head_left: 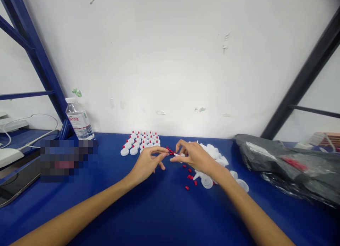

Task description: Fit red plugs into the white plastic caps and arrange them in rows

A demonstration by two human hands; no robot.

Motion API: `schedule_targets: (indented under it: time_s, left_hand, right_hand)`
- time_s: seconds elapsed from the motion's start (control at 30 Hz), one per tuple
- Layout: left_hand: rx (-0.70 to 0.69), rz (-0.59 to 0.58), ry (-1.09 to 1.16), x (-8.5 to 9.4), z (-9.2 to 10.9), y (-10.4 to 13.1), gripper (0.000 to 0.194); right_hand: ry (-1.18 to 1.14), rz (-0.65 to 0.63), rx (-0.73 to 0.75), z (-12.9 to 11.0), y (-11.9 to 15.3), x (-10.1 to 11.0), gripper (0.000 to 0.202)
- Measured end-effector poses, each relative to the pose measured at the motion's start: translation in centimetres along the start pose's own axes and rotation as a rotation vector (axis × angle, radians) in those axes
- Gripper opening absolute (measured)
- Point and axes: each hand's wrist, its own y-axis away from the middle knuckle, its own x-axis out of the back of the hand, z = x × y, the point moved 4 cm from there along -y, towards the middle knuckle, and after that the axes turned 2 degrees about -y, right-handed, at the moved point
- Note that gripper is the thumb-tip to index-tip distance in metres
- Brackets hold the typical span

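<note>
White cap (182, 155) is pinched in the right hand (195, 156); the left hand's (149, 161) hold I can't tell. Fitting red tips (187, 188) seems the step, needing care.

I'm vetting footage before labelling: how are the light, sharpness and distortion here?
In the head view, the white wall is brightest around its middle, with pale glare on the dark plastic bag; in that same view, the loose red caps look soft, coarse pixel blocks mask a patch below the water bottle, and wide-angle stretch probably exaggerates the outward-leaning blue post.
</note>
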Motion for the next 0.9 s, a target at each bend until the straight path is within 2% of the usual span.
schedule_targets:
  time_s: [0.1, 0.57, 0.77, 0.9]
  left_hand:
    - [0.003, -0.007, 0.090, -0.1, 0.2, 0.0, 0.039]
    - [0.010, -0.077, 0.096, -0.7, 0.4, 0.4, 0.039]
    - [-0.005, -0.012, 0.078, -0.3, 1.0, 0.8, 0.036]
    - [-0.046, 0.047, 0.116, -0.2, 1.4, 1.1, 0.032]
  right_hand:
    - [-0.030, -0.009, 0.028, -0.1, -0.1, -0.3, 0.038]
    - [-0.012, 0.004, 0.064, -0.7, -0.3, -1.2, 0.043]
    - [-0.005, 0.058, 0.106, -1.8, -0.1, -0.9, 0.034]
    - [-0.090, 0.080, 0.063, -2.3, 0.0, -0.9, 0.036]
